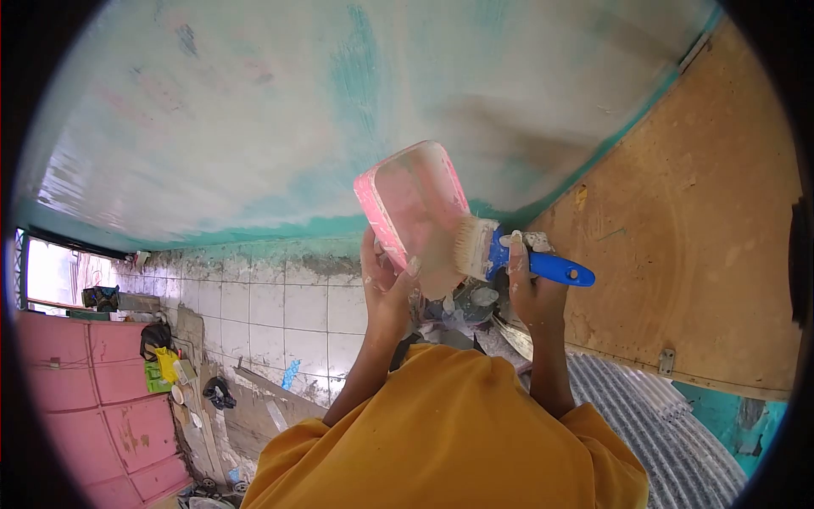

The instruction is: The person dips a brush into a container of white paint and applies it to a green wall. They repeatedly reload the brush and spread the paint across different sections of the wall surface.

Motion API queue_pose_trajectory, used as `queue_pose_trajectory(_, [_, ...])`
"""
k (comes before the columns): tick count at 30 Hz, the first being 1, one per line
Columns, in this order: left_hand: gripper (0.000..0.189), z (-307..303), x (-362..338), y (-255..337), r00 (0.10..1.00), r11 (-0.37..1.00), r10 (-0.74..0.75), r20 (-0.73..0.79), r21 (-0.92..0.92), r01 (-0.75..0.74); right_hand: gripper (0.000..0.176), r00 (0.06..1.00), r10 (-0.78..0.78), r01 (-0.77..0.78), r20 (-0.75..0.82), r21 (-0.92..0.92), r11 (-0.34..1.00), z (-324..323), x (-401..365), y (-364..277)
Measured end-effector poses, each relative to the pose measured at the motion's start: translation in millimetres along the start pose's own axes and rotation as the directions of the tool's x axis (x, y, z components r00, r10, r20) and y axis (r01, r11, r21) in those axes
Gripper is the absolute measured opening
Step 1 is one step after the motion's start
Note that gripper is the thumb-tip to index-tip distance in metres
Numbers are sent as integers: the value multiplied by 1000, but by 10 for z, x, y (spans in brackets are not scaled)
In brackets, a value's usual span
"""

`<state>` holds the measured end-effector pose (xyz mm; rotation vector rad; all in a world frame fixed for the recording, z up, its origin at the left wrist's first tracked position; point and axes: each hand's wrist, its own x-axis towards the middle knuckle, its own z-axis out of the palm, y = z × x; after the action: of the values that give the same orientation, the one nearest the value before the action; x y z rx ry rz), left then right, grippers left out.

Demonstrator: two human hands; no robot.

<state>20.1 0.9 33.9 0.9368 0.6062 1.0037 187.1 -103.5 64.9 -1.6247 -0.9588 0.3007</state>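
My left hand (390, 284) grips a pink plastic tub (381, 216) by its near left side, thumb over the rim. The tub is tilted, its rim and walls smeared with pale paint, and a cloudy liquid shows inside. My right hand (534, 288) is closed round the blue handle of a wide paintbrush (564, 269). Its pale bristles (471, 248) point left and overlap the tub's near right corner in this view. White paint marks the fingers of both hands.
A wall (254, 127) with whitish paint over turquoise fills the view ahead. At right stands a brown wooden door (678, 212); corrugated sheeting (644, 433) lies below it. White tiles (263, 305), pink panels (59, 365) and hanging bags (165, 365) are at left.
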Motion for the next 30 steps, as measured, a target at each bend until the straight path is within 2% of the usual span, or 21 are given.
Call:
queue_pose_trajectory(2, [89, -19, 5, 8, 1000, 1000, -13, -11, 7, 14, 13, 996, 84, -84, 6, -51, 995, -32, -9, 5])
queue_pose_trajectory(6, [89, -78, 13, 8, 999, 998, -40, -9, 40, 40, 13, 995, 93, -89, 37, -102, 991, -41, -15, 5])
queue_pose_trajectory(8, [89, -111, 14, -10, 999, 998, -51, -9, 32, 51, 26, 984, -6, 5, -176, -7, 1000, 47, 14, -81])
queue_pose_trajectory(9, [88, -126, 20, -19, 998, 998, -59, -8, 22, 59, 26, 984, -6, 5, -178, -9, 1000, 44, 6, -64])
queue_pose_trajectory(14, [84, -191, 62, -6, 997, 996, -78, 23, 47, 77, 20, 989, -112, 82, -100, -268, 960, 3, -67, 0])
queue_pose_trajectory(15, [83, -198, 78, 4, 996, 994, -86, 25, 63, 85, 20, 986, -120, 85, -115, -275, 958, 22, -74, -23])
queue_pose_trajectory(17, [82, -210, 108, 35, 996, 996, -78, 53, 44, 75, 17, 978, -82, 57, -192, -133, 990, 75, -83, -78])
queue_pose_trajectory(18, [81, -220, 120, 56, 996, 997, -69, 61, 27, 68, 17, 973, -96, 67, -209, -141, 988, 96, -92, -68])
queue_pose_trajectory(20, [81, -272, 161, 106, 994, 997, -74, 80, 20, 73, 14, 950, -266, 224, -161, -240, 945, 148, -89, -34])
queue_pose_trajectory(21, [81, -299, 197, 124, 993, 996, -86, 78, 19, 85, 14, 959, -245, 200, -140, -273, 941, 194, -118, -74])
queue_pose_trajectory(23, [81, -388, 246, 138, 994, 996, -80, 74, -37, 83, 16, 925, -358, 300, -125, -334, 894, 303, -60, -213])
queue_pose_trajectory(26, [82, -515, 345, 217, 991, 992, -121, 62, -35, 123, 20, 893, -425, 357, -150, -339, 870, 456, -17, -320])
queue_pose_trajectory(28, [82, -635, 394, 257, 989, 992, -116, 92, -45, 120, 21, 961, -261, 207, -92, -390, 897, 573, -32, -343])
queue_pose_trajectory(29, [82, -681, 429, 268, 986, 985, -137, 99, -91, 147, 21, 949, -292, 222, -119, -402, 888, 617, -17, -353])
queue_pose_trajectory(30, [82, -726, 458, 282, 981, 975, -163, 102, -134, 176, 22, 967, -213, 154, -137, -350, 924, 644, -12, -362])
